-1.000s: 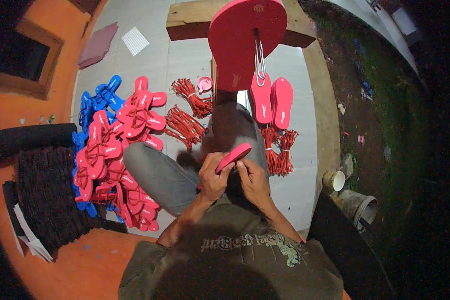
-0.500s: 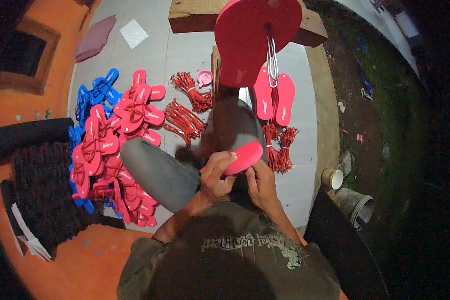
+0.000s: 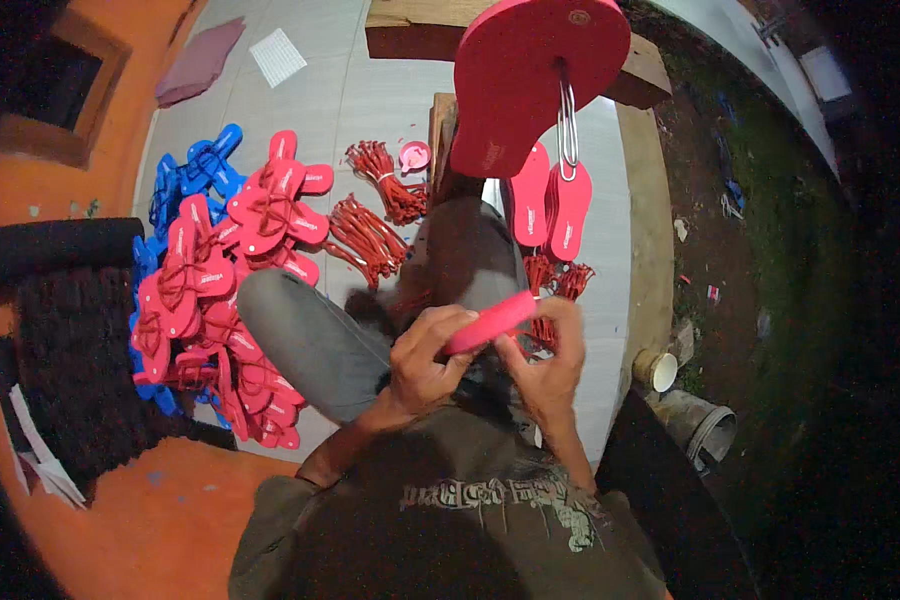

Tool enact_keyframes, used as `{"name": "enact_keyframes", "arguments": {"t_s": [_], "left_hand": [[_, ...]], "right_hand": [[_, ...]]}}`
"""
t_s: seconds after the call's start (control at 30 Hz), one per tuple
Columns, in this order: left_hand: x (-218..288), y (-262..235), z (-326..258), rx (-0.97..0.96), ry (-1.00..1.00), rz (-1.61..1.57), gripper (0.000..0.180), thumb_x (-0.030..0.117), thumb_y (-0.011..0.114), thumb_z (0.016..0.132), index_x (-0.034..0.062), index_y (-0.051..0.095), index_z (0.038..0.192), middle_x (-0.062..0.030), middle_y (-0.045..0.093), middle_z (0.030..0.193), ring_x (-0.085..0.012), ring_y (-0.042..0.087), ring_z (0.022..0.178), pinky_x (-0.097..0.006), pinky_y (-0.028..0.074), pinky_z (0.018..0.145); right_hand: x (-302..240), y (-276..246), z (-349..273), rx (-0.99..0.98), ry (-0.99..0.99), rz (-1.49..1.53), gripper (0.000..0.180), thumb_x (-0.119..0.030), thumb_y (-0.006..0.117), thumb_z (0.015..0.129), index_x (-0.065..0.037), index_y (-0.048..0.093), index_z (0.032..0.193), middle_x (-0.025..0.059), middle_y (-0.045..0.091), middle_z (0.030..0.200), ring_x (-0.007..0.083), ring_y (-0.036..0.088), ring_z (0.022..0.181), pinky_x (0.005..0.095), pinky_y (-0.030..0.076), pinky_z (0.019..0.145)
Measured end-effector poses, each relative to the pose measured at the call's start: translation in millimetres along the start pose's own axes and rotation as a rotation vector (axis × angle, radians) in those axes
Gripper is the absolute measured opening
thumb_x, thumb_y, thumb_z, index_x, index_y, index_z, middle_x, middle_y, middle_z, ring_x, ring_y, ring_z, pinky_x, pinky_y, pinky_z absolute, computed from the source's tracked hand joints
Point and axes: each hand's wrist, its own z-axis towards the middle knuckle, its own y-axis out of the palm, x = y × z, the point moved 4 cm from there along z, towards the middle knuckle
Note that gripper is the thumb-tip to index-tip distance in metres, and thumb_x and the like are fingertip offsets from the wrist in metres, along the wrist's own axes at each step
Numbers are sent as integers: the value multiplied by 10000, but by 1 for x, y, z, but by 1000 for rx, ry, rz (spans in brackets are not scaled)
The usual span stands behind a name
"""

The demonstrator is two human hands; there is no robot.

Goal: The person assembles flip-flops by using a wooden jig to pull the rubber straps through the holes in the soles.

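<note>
In front of my body I hold a pink flip-flop sole (image 3: 494, 322) turned edge-on. My left hand (image 3: 429, 358) is closed around its near left end. My right hand (image 3: 552, 362) grips the other end, index finger bent over the edge and thumb below it. Whether a strap sits in this sole I cannot see. Ahead, a large red sole (image 3: 540, 85) is mounted at a wooden beam (image 3: 420, 38), with a bent metal wire hook (image 3: 568, 130) hanging from its middle. Behind it stand two stacks of pink soles (image 3: 570, 215).
Finished pink flip-flops (image 3: 280, 200) and blue ones (image 3: 205, 168) are heaped at left beside my knee. Bundles of red straps (image 3: 370, 240) lie mid-floor near a pink cup (image 3: 414, 155). More strap bundles (image 3: 572, 280) are at right; a bucket (image 3: 705, 425) stands past the floor edge.
The sole has turned to a steeper, edge-on tilt. My right hand has moved up and outward, its index finger now hooked over the sole's far end. The view has shifted slightly.
</note>
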Motion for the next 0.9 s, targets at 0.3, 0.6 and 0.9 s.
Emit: {"name": "enact_keyframes", "arguments": {"t_s": [0.3,0.6,0.9], "left_hand": [[-10,0,0,-168,-166,-22,224,67,605,745,-16,542,943,-157,543,905,-298,546,825,-348,439,735],[-28,4,-35,-162,-287,70,225,46,539,788,-39,504,994,-184,501,936,-336,521,841,-362,427,742],[-36,8,-39,-145,-328,120,225,62,549,788,-26,513,992,-179,505,929,-339,517,846,-363,423,750]], "right_hand": [[34,17,6,-411,139,184,297,-160,679,696,-13,533,909,106,603,803,169,589,770,293,448,705],[67,51,-44,-221,275,136,377,-220,654,719,-26,474,988,166,574,838,291,580,781,357,450,681],[65,59,-27,-322,337,174,398,-194,626,735,-8,440,1034,192,556,897,330,560,841,373,439,736]]}}
